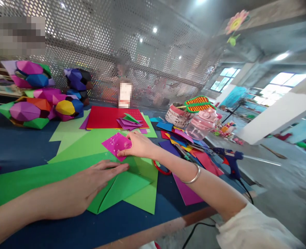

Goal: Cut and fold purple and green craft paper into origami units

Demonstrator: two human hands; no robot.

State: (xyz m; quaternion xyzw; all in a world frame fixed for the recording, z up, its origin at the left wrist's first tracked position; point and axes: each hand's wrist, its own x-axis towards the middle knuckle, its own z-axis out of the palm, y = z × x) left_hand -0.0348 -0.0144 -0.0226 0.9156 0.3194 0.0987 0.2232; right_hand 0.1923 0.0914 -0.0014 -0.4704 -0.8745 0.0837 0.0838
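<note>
A magenta diamond-shaped piece of paper [114,144] with whitish specks lies over the green sheets. My right hand [136,144] pinches its right corner between thumb and fingers. Just in front of it, my left hand [98,178] rests palm down with its fingers stretched out on a dark green paper sheet [62,166]. That sheet has a folded flap [129,188] beside my left hand. Under it spreads a lighter green sheet [145,195]. Behind the diamond, several small folded purple and green papers [129,121] sit on a red stack of sheets [103,117].
Several colourful faceted paper shapes [30,112] stand at the back left. Red-handled scissors [162,168], loose coloured paper [179,135], a pink clear bottle [202,124] and a woven basket [177,114] are at right. A blue glue gun [229,157] lies near the table's right edge.
</note>
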